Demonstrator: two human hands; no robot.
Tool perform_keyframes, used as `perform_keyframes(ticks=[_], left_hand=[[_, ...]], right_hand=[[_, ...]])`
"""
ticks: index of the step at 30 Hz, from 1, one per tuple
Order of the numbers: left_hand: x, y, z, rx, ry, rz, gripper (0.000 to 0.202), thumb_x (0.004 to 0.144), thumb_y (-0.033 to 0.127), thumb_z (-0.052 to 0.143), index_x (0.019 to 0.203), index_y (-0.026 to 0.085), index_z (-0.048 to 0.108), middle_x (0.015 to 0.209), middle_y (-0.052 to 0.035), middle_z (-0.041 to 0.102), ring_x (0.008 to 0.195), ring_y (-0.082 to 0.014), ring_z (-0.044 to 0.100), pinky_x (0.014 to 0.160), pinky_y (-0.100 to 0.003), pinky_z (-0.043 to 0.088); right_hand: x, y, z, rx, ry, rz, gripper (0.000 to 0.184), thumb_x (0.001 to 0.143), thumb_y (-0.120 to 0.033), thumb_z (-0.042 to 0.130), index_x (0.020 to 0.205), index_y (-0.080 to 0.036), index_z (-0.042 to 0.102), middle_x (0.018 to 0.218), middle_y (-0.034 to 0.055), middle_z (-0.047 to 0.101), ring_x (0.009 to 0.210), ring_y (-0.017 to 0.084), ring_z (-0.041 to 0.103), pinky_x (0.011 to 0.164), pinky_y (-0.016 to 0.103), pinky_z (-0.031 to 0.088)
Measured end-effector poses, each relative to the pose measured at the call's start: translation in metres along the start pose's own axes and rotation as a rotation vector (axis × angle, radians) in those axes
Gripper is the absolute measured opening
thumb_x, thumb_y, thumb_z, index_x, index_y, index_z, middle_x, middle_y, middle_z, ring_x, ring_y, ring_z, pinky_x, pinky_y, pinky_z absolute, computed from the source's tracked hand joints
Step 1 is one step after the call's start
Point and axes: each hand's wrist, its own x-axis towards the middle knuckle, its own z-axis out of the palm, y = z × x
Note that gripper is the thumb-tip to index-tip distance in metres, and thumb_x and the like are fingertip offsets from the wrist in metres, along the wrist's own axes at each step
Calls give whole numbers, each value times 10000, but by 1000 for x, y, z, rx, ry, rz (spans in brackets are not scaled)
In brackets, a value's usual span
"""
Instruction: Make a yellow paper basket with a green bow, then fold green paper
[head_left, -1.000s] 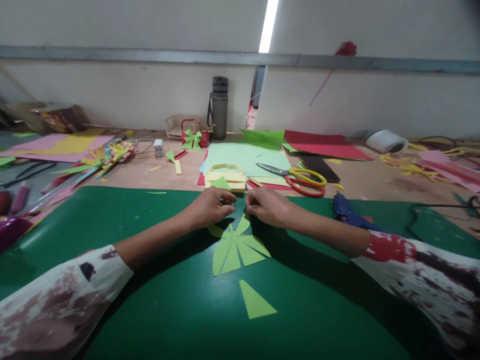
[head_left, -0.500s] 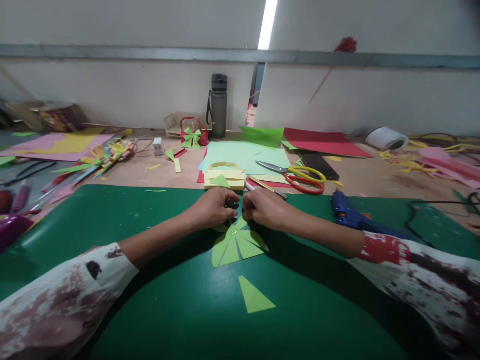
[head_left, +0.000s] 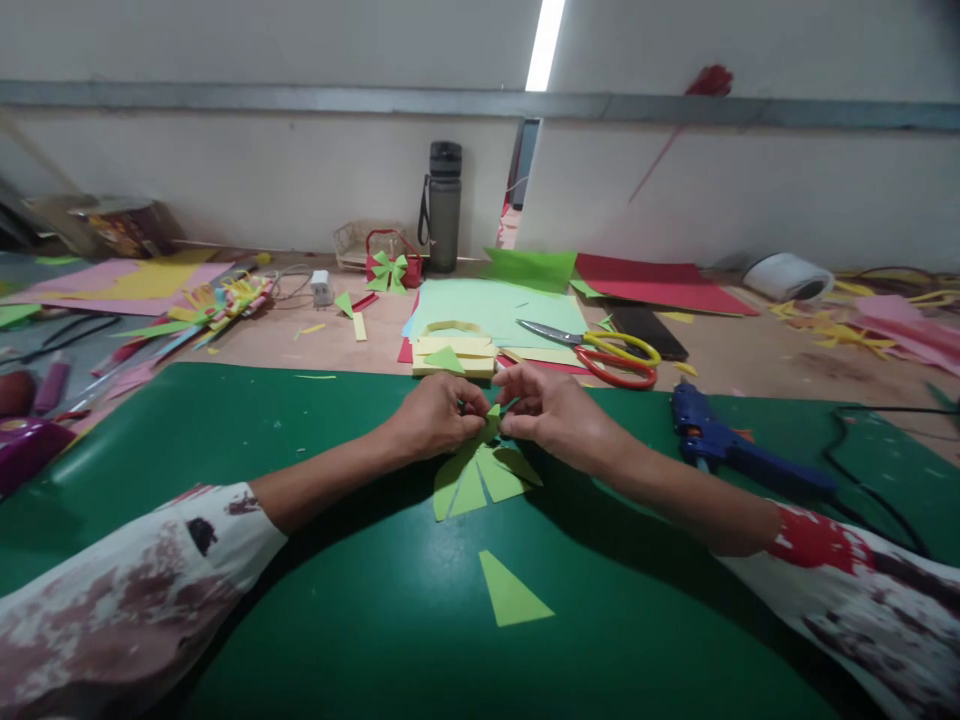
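Note:
A fan of light-green paper petals (head_left: 480, 475) lies on the dark green mat (head_left: 300, 560). My left hand (head_left: 435, 415) and my right hand (head_left: 551, 410) meet at its far end, and the fingers of both pinch the top petals, lifting them a little. A loose light-green paper triangle (head_left: 510, 592) lies on the mat nearer to me. Both sleeves are white with red blotches.
A blue glue gun (head_left: 712, 440) with its cord lies right of my right hand. Behind the hands are yellow-and-red scissors (head_left: 607, 355), a yellow paper basket (head_left: 454, 352), coloured sheets (head_left: 495, 310), a grey bottle (head_left: 444, 205) and paper craft scraps (head_left: 217, 305) at the left.
Both hands have drawn the top of the green petal fan up and closer together; the far petals now stand folded between the fingers. The view shifted slightly.

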Motion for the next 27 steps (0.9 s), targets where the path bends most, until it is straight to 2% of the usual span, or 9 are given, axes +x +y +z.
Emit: perform_keyframes(ticks=[4, 7, 9, 11, 15, 18, 22, 25, 27], left_hand=[[-1, -1, 1, -5, 36, 24, 111, 669, 84, 572, 673, 126, 674, 510, 55, 522, 453, -58, 419, 472, -186, 333], [-1, -3, 1, -2, 50, 39, 102, 671, 91, 579, 662, 127, 675, 518, 51, 531, 459, -57, 421, 472, -183, 332], [-1, -3, 1, 1, 52, 46, 103, 673, 101, 578, 645, 126, 674, 518, 47, 532, 459, -57, 418, 460, -180, 319], [0, -4, 0, 2, 44, 50, 121, 674, 97, 565, 635, 126, 675, 514, 47, 530, 455, -54, 409, 446, -176, 302], [0, -5, 0, -7, 20, 49, 158, 666, 62, 537, 628, 123, 678, 503, 53, 517, 451, -49, 396, 434, -167, 290], [0, -6, 0, -11, 12, 47, 173, 659, 35, 532, 635, 120, 681, 503, 54, 513, 460, -49, 402, 439, -167, 294], [2, -9, -2, -15, -9, 48, 157, 661, 31, 561, 669, 120, 690, 577, 26, 587, 517, -66, 476, 483, -179, 351], [-1, -14, -5, -36, -39, 46, 136, 682, 63, 601, 772, 113, 690, 629, 7, 627, 557, -87, 532, 519, -190, 407], [-7, -16, -10, -33, -7, 81, 161, 697, 75, 613, 838, 114, 678, 690, -9, 651, 599, -100, 561, 558, -203, 439]], right_hand=[[1, 4, -3, 62, -12, 56, 63, 700, -174, 562, 751, -152, 592, 614, -13, 570, 539, 100, 530, 529, 240, 442], [-2, 1, -3, 36, -17, 26, 57, 712, -209, 597, 703, -158, 622, 615, -9, 589, 545, 103, 525, 526, 241, 428], [-4, 0, -3, -68, 15, -87, 35, 702, -201, 643, 712, -168, 646, 679, 6, 631, 610, 123, 557, 569, 254, 441], [-5, 1, -3, -219, 61, -273, 11, 726, -184, 649, 729, -178, 658, 722, 16, 654, 666, 140, 579, 617, 270, 452], [-2, 9, 0, -366, 117, -575, 99, 810, -145, 582, 740, -177, 645, 687, 19, 645, 649, 132, 584, 624, 265, 460], [0, 16, 2, -449, 116, -708, 127, 836, -120, 550, 780, -176, 650, 727, 37, 671, 680, 134, 604, 639, 256, 481], [2, 24, 3, -601, 115, -837, 186, 870, -105, 496, 799, -158, 660, 772, 71, 684, 698, 138, 613, 617, 244, 486], [2, 28, 3, -716, 92, -913, 229, 883, -94, 455, 793, -149, 658, 758, 76, 674, 684, 139, 601, 594, 242, 484], [2, 28, 4, -784, 80, -968, 243, 883, -84, 440, 792, -147, 657, 792, 88, 675, 714, 152, 603, 607, 256, 492]])
